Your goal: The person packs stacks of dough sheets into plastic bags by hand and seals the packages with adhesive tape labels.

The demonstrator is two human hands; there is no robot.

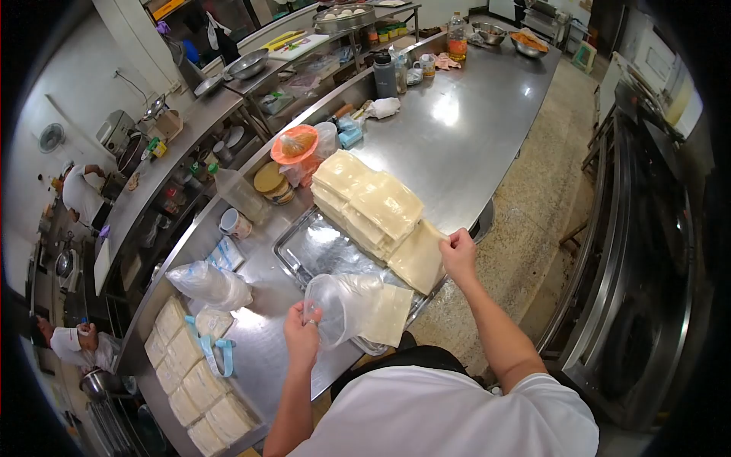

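My left hand (302,335) grips the rim of a round, clear plastic tub (329,301), tilted over the near part of a metal tray (287,247). A pale flat sheet (387,314) lies beside the tub, partly behind it. With its fingers pinched, my right hand (458,255) holds the corner of a pale dough sheet (417,257) at the near right end of a large stack of sheets (369,196). The stack is glossy on top and rests on the tray. Whether plastic film separates the sheets, I cannot tell.
Wrapped pale packets (186,373) with a blue strap lie at lower left, near a plastic bag (209,283). A mug (235,223), a plastic bottle (242,194) and an orange dish (295,145) line the counter's back edge. Other people (81,194) work at far left.
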